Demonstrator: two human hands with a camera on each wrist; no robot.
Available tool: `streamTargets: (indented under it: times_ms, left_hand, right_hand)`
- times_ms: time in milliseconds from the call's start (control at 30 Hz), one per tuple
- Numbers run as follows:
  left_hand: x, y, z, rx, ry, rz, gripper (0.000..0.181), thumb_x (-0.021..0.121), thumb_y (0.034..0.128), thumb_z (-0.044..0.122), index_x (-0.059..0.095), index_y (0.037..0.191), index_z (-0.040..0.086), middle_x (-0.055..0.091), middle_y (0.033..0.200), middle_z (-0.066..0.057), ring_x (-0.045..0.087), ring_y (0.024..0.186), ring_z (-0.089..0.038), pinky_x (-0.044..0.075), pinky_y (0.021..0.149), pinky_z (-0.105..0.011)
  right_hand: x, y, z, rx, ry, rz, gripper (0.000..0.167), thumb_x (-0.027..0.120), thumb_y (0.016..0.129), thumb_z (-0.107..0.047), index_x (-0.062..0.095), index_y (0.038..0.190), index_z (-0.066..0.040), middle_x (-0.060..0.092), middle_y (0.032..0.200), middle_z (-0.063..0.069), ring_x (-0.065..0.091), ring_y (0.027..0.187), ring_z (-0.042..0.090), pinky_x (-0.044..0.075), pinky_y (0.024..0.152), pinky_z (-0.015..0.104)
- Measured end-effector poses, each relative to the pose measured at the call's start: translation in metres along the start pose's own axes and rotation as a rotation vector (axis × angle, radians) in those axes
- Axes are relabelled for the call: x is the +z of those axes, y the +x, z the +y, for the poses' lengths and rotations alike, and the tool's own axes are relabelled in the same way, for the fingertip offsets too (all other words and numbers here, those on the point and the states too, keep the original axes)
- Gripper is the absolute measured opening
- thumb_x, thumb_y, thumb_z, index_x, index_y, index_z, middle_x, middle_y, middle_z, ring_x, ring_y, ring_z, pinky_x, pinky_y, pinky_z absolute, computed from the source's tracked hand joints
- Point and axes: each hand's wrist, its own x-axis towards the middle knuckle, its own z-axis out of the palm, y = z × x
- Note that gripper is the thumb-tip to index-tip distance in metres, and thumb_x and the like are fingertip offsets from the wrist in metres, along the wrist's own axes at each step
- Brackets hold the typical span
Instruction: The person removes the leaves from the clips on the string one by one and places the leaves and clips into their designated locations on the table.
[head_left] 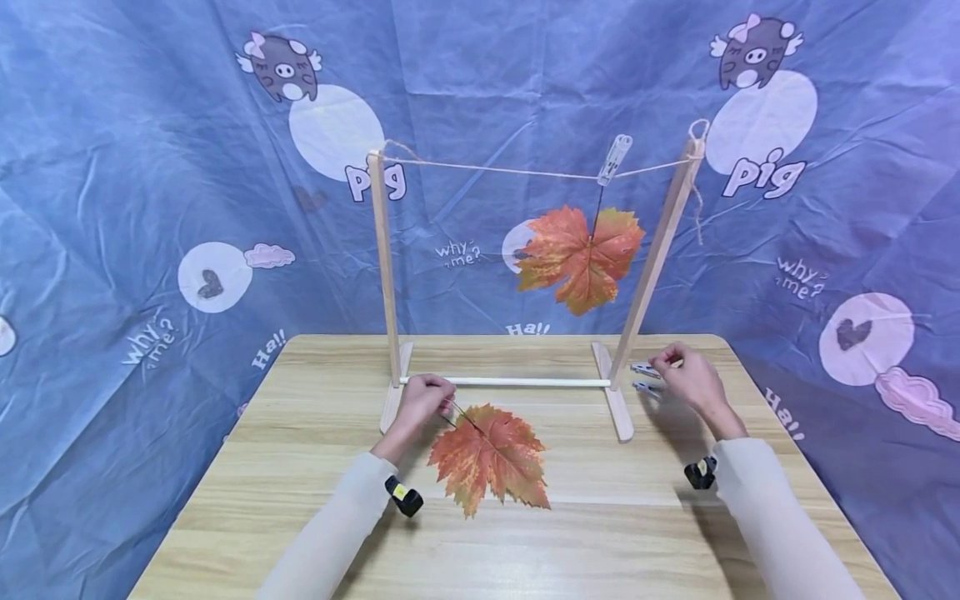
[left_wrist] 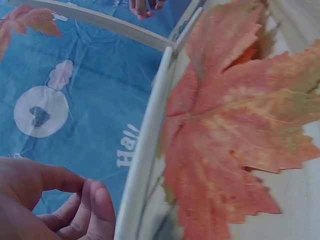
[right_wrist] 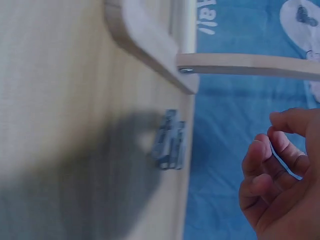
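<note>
In the head view my left hand (head_left: 424,398) pinches the thin stem of an orange-red artificial maple leaf (head_left: 491,457) above the table. That leaf (left_wrist: 235,120) fills much of the left wrist view, beside my left thumb and fingertips. My right hand (head_left: 688,381) hovers by the stand's right foot, with loosely bent fingers and nothing seen between them. Close to it, a few clear clothespins (head_left: 647,389) lie on the table; the right wrist view shows these clothespins (right_wrist: 170,142) bunched together, apart from my fingers.
A wooden stand (head_left: 651,275) carries a string (head_left: 495,170) between its two posts. From the string, a clear clothespin (head_left: 616,160) holds a second orange leaf (head_left: 581,254). A white rod (head_left: 532,382) joins the feet. Behind the table (head_left: 300,500) hangs a blue printed cloth (head_left: 465,83).
</note>
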Motion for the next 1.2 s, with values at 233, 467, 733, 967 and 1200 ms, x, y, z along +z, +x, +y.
streamTargets:
  times_ms: [233, 467, 733, 967, 1200]
  left_hand:
    - [-0.002, 0.002, 0.022, 0.053, 0.052, 0.013, 0.014, 0.062, 0.0961, -0.002, 0.071, 0.102, -0.011, 0.071, 0.08, -0.011, 0.064, 0.067, -0.01, 0.058, 0.062, -0.018]
    - [0.001, -0.001, 0.044, 0.06, 0.039, 0.001, 0.015, 0.062, 0.0952, -0.001, 0.072, 0.104, -0.009, 0.069, 0.078, -0.005, 0.065, 0.069, -0.011, 0.06, 0.065, -0.019]
    - [0.005, -0.007, 0.071, 0.109, 0.039, -0.006, 0.012, 0.065, 0.0944, -0.001, 0.072, 0.102, -0.006, 0.071, 0.08, -0.009, 0.064, 0.067, -0.01, 0.06, 0.065, -0.02]
    - [0.007, -0.01, 0.098, 0.164, 0.014, -0.026, 0.012, 0.066, 0.0952, 0.0, 0.072, 0.102, -0.007, 0.072, 0.082, -0.011, 0.067, 0.07, -0.012, 0.065, 0.07, -0.025]
    - [0.009, -0.014, 0.126, 0.219, -0.006, -0.053, 0.011, 0.067, 0.0967, 0.003, 0.073, 0.102, -0.006, 0.069, 0.078, -0.003, 0.066, 0.07, -0.011, 0.064, 0.071, -0.025]
  right_hand:
    - [-0.016, 0.002, -0.021, -0.052, 0.021, 0.028, 0.033, 0.059, 0.107, -0.037, 0.064, 0.099, -0.006, 0.07, 0.085, 0.01, 0.061, 0.063, 0.01, 0.045, 0.062, 0.03]
    - [-0.028, 0.003, -0.039, -0.09, 0.071, 0.073, 0.037, 0.06, 0.107, -0.04, 0.066, 0.098, -0.005, 0.069, 0.089, 0.012, 0.06, 0.06, 0.005, 0.048, 0.054, 0.027]
    - [-0.044, 0.004, -0.062, -0.144, 0.071, 0.128, 0.034, 0.063, 0.105, -0.039, 0.069, 0.094, -0.007, 0.072, 0.082, 0.013, 0.058, 0.056, 0.002, 0.045, 0.052, 0.025]
    - [-0.059, 0.003, -0.087, -0.182, 0.092, 0.154, 0.035, 0.066, 0.105, -0.041, 0.071, 0.091, -0.009, 0.068, 0.071, 0.004, 0.058, 0.054, 0.003, 0.044, 0.053, 0.023]
    - [-0.073, 0.001, -0.112, -0.24, 0.099, 0.179, 0.03, 0.069, 0.104, -0.037, 0.071, 0.089, -0.01, 0.065, 0.067, -0.001, 0.057, 0.053, 0.004, 0.043, 0.054, 0.021]
